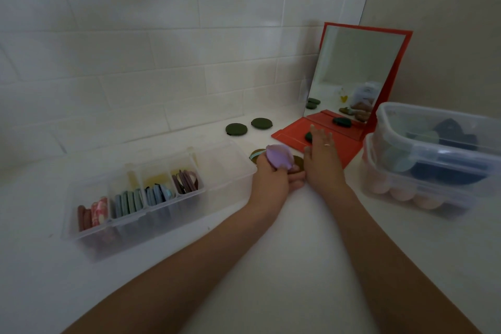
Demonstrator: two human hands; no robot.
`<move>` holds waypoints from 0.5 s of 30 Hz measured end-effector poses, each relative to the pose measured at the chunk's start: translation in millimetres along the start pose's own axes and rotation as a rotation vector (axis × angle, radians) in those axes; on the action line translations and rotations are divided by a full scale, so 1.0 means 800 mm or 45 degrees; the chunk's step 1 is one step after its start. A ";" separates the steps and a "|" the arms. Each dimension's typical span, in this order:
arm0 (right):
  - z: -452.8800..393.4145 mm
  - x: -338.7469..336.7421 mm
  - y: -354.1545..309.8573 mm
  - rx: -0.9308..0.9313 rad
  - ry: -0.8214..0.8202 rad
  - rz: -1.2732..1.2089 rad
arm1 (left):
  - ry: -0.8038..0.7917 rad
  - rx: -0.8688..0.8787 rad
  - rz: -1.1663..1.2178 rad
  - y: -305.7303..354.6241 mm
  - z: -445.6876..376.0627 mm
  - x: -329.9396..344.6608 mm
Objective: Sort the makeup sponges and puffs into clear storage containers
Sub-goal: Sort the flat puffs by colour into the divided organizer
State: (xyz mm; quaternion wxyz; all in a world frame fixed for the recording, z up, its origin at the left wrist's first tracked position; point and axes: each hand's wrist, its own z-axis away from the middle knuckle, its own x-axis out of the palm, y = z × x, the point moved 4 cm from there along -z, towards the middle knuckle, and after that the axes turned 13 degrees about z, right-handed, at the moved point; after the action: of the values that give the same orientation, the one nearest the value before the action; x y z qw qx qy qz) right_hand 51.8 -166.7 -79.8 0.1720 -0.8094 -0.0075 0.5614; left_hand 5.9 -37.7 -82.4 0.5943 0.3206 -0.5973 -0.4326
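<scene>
My left hand [272, 179] grips a lilac puff [279, 160] and holds it just above the white counter. Under it lie brown round puffs [298, 161], one with a teal edge [256, 156]. With its fingers stretched out flat, my right hand [322, 154] reaches over the red mirror base toward a dark green puff [308, 136]. Two more dark green round puffs [236, 129] [262, 122] lie near the tiled wall. The clear divided container [141, 198] at the left holds puffs standing on edge, sorted by colour.
A red folding mirror [352, 76] stands at the back right on its red base [339, 144]. Two stacked clear tubs [433, 160] at the right hold teal, dark and pink sponges. A white tiled wall closes the back.
</scene>
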 end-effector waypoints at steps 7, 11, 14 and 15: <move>-0.005 -0.002 0.004 0.115 -0.081 0.205 | 0.026 0.048 -0.064 -0.005 -0.005 -0.004; -0.016 -0.002 0.006 0.178 -0.083 0.314 | 0.050 0.045 -0.144 -0.001 0.002 -0.001; -0.025 -0.001 0.005 0.198 -0.008 0.296 | 0.080 0.029 -0.132 -0.001 0.000 0.000; -0.028 0.000 0.005 0.185 -0.003 0.287 | 0.090 0.023 -0.129 -0.002 -0.001 0.000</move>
State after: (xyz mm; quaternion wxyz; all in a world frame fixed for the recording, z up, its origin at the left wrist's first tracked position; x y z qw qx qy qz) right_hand 71.3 -176.3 -74.0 0.1661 -0.7898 0.1242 0.5772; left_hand 6.8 -38.4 -83.8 0.5893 0.3709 -0.5629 -0.4452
